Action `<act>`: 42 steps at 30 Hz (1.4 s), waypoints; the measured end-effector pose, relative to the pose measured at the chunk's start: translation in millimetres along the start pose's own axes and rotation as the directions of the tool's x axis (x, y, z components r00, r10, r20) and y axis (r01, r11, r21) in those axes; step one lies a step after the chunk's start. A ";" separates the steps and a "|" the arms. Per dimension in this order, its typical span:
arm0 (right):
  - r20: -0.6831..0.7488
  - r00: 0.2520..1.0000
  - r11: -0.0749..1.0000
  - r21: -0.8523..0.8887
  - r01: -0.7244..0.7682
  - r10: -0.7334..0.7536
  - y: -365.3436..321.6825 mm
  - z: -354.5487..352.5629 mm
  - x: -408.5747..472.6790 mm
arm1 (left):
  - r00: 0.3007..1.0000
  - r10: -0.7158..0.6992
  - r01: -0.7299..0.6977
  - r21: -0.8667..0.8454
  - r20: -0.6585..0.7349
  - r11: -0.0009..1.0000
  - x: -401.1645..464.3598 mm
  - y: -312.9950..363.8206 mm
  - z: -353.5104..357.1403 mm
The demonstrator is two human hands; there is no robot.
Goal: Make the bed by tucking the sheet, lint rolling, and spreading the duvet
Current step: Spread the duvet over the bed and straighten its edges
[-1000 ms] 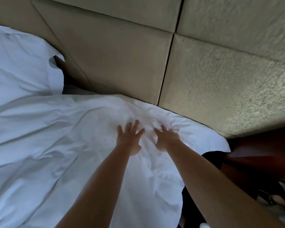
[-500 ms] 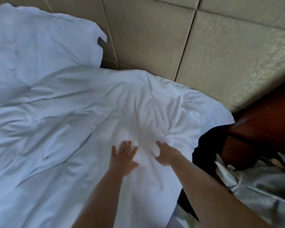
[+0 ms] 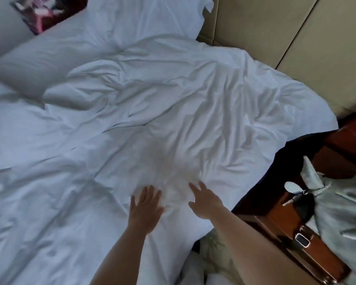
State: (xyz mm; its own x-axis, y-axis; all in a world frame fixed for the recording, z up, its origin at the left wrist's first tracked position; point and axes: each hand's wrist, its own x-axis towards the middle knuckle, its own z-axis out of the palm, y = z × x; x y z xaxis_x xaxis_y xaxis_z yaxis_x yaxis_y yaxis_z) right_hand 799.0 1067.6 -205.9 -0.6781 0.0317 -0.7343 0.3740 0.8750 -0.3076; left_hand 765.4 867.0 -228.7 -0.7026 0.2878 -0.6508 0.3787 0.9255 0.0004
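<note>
A white, wrinkled duvet (image 3: 152, 112) covers the bed and fills most of the head view. My left hand (image 3: 145, 208) lies flat on it near the bed's right side, fingers straight and spread. Just to its right, my right hand (image 3: 205, 200) also presses on the duvet with straight fingers. Neither hand holds any cloth. The duvet's right edge hangs over the side of the bed. A white pillow (image 3: 49, 58) lies at the upper left, partly under the duvet. No lint roller is in view.
A beige padded headboard (image 3: 286, 38) rises at the upper right. A red-brown wooden nightstand (image 3: 296, 229) stands right of the bed, bearing keys (image 3: 296, 194), a small device (image 3: 302, 240) and pale green cloth (image 3: 341, 212). A pink-patterned object (image 3: 39, 13) sits at the top left.
Both hands have slid across the duvet away from the headboard toward me, smoothing it. The view has pulled back, showing more bed, the pillow and the nightstand.
</note>
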 end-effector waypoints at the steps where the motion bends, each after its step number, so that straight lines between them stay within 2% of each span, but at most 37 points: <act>1: 0.001 1.000 1.000 -0.018 0.022 -0.022 -7.1 9.2 -4.9 | 0.999 -0.037 0.037 -0.006 0.009 0.999 -15.4 -7.5 9.1; 6: -0.046 0.991 0.981 -0.154 0.114 -0.122 -42.6 65.1 -21.2 | 0.975 -0.208 0.209 -0.008 0.074 0.978 -90.8 -51.0 77.6; 10: -0.002 0.975 0.940 -0.266 0.216 -0.224 -66.8 117.1 -42.9 | 0.926 -0.326 0.341 -0.051 0.192 0.939 -152.2 -80.6 132.0; 13: 0.076 0.938 0.890 -0.297 0.345 -0.338 -102.4 157.7 -60.7 | 0.878 -0.404 0.448 -0.143 0.258 0.883 -197.3 -102.8 164.6; 20: 0.269 0.862 0.781 -0.370 0.504 -0.429 -174.4 242.9 -99.9 | 0.783 -0.485 0.604 -0.290 0.391 0.742 -282.9 -158.5 236.4; 27: 0.314 0.848 0.723 -0.445 0.528 -0.426 -274.4 345.5 -136.9 | 0.760 -0.528 0.643 -0.323 0.378 0.694 -370.1 -248.5 321.7; 32: 0.335 0.850 0.720 -0.455 0.524 -0.407 -360.6 448.3 -175.0 | 0.759 -0.536 0.648 -0.351 0.370 0.676 -443.1 -337.1 391.7; 36: 0.390 0.815 0.688 -0.444 0.574 -0.428 -430.8 531.4 -209.2 | 0.757 -0.576 0.654 -0.355 0.309 0.668 -502.9 -400.0 444.7; 42: 0.431 0.785 0.624 -0.480 0.616 -0.444 -512.8 611.2 -248.4 | 0.707 -0.646 0.704 -0.379 0.287 0.601 -574.6 -477.0 496.6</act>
State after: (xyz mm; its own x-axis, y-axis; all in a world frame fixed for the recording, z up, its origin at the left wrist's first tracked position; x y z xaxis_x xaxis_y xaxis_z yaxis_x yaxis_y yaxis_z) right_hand 1162.4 315.8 -235.7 -0.4260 -0.5720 -0.7010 -0.4881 0.7977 -0.3543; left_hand 1287.6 137.8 -232.0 -0.5684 -0.4654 -0.6784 -0.4951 0.8521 -0.1697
